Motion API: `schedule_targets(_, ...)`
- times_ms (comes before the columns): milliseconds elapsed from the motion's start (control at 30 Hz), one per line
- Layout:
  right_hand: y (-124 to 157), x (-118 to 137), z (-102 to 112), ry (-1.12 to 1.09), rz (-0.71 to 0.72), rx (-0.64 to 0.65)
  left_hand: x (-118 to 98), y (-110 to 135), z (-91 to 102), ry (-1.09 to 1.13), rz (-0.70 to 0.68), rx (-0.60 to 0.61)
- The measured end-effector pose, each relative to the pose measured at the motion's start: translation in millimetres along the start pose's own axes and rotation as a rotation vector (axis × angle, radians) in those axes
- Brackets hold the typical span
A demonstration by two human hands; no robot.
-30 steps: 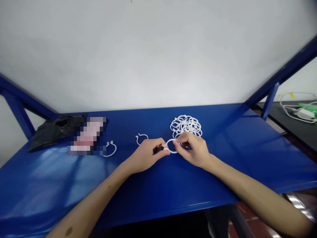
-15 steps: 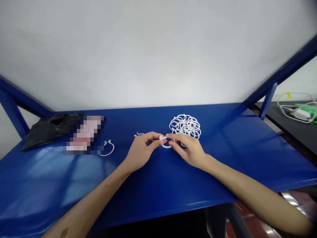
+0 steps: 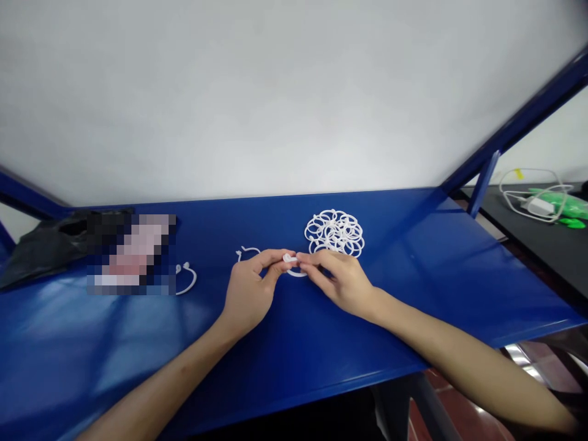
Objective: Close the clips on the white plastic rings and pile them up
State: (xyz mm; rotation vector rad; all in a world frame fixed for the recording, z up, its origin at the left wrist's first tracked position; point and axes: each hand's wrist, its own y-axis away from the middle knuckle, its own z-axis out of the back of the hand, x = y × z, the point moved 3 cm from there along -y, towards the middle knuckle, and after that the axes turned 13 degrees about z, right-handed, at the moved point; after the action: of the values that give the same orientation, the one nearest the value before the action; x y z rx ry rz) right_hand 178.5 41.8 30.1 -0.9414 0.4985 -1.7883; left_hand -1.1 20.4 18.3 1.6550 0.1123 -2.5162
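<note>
My left hand (image 3: 250, 291) and my right hand (image 3: 337, 278) meet over the middle of the blue table (image 3: 413, 294). Between their fingertips they pinch one white plastic ring (image 3: 293, 264), each hand closed on one side of it. Just behind my right hand lies a heap of several white rings (image 3: 334, 233). One opened white ring (image 3: 247, 252) lies beside my left hand's knuckles. Another opened ring (image 3: 186, 278) lies further left.
A black bag (image 3: 41, 248) and a blurred-out patch (image 3: 131, 254) sit at the table's far left. Blue frame struts (image 3: 482, 180) rise at the right. Beyond them a dark surface holds a white cable with charger (image 3: 533, 199) and a green object (image 3: 558, 208).
The ring has been turned from facing me flat to nearly edge-on between my fingertips. My view has swung slightly right, so everything sits further left in the picture.
</note>
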Motion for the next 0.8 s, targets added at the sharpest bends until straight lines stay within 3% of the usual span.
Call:
schedule_targets(233, 0.7, 4.9, -3.4, -0.018, 0.013, 0.061, 1.3, 4.5, 0.6, -0.116, -0.17, -0.084)
schedule_targets(433, 1.4, -6.0, -1.6, 0.096, 0.008, 0.146, 1.0, -5.0, 1.5, -0.257, -0.267, -0.014)
schedule_targets(533, -1.6, -18.4, 9.0, 0.211, -0.032, 0.128, 1.2, -15.9, 10.1, -0.423, -0.335, 0.004)
schedule_targets(633, -3.2, -36.0, 27.7, 0.401, -0.131, 0.027, 8.0, -28.7, 26.0, -0.679, -0.352, -0.046)
schedule_targets(800, -0.2, -64.3, 51.6, 0.553, -0.254, -0.024, 29.0, -46.1, 46.8, -0.958, -0.254, 0.038)
